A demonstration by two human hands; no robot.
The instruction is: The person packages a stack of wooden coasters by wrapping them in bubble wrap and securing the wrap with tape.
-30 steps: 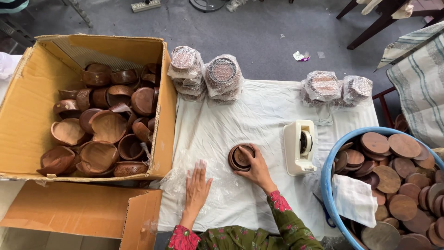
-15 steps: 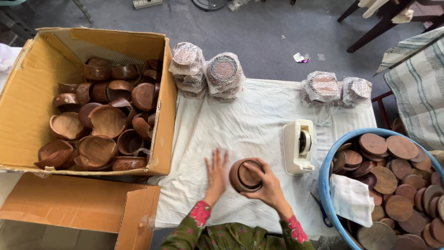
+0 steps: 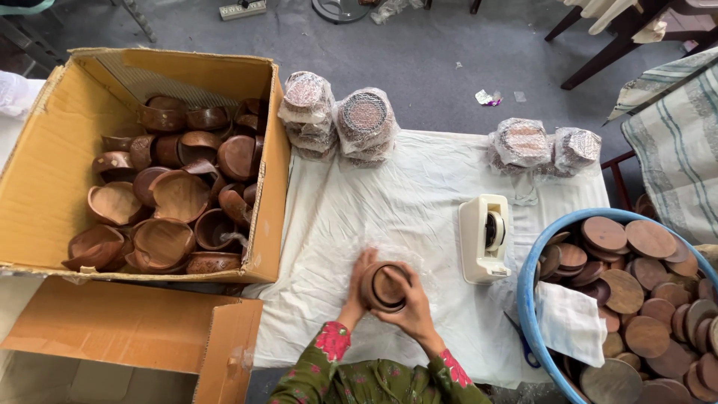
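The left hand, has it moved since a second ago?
Yes. The left hand has lifted off the white cloth and moved toward the tape dispenser, now cupping the round wooden bowl opposite the right hand.

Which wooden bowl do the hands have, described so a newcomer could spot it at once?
Start at the white cloth between the cardboard box and the blue tub. At its near edge, left of the white tape dispenser, the left hand and right hand cup one round wooden bowl. It alone is out of the containers and unwrapped.

Green patterned sleeves [image 3: 374, 381] with pink flower motifs near the cuffs; finer print seems blurred.
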